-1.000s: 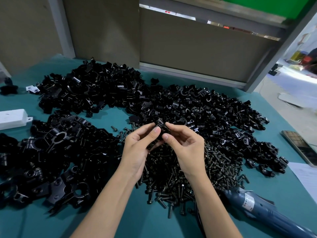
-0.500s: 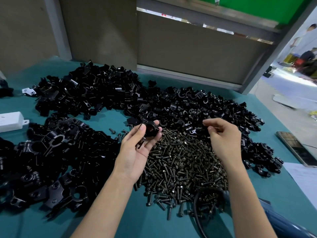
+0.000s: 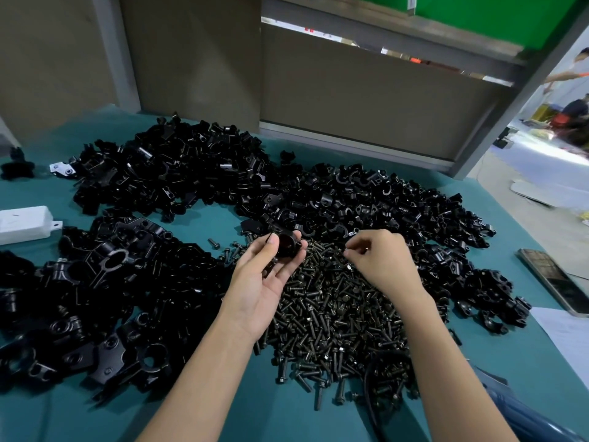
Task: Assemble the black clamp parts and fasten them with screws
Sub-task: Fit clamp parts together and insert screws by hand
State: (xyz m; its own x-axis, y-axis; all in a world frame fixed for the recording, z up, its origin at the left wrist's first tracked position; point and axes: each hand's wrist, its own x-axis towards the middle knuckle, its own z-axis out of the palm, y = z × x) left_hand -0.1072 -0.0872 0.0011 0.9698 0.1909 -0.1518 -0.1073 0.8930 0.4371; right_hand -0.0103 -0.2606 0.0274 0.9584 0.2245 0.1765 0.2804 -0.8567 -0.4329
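The left hand [image 3: 264,275] is turned palm up above the left edge of the screw pile [image 3: 334,314], with thumb and fingertips curled round a black clamp part [image 3: 288,248] that has a round bore. The right hand [image 3: 382,266] is just to its right, knuckles up, its fingers curled and the tips pinched together over the far edge of the pile. I cannot tell whether a screw sits between them.

The dark screws lie heaped on the teal worktop [image 3: 223,393] between the two forearms, and the right forearm crosses over the heap's right side. A black cable [image 3: 373,378] loops across the near edge of the screws, beside the blue power tool [image 3: 526,419] at the near right corner.

Black parts crowd the hands on three sides:
- Small clamp halves [image 3: 382,202] are banked far and right of the screws.
- A second mound [image 3: 165,173] sits far left.
- Larger clamp bodies [image 3: 95,282] are spread over the near left.

A few stray screws, one of them [image 3: 213,243] lying alone, sit in the gap left of the held part.

At the left edge rests a white box [image 3: 22,223], with a small pale bracket [image 3: 62,169] farther back. On the right lie a phone [image 3: 554,282] and, nearer, a sheet of paper [image 3: 570,336]. Brown panels close off the far side of the worktop.
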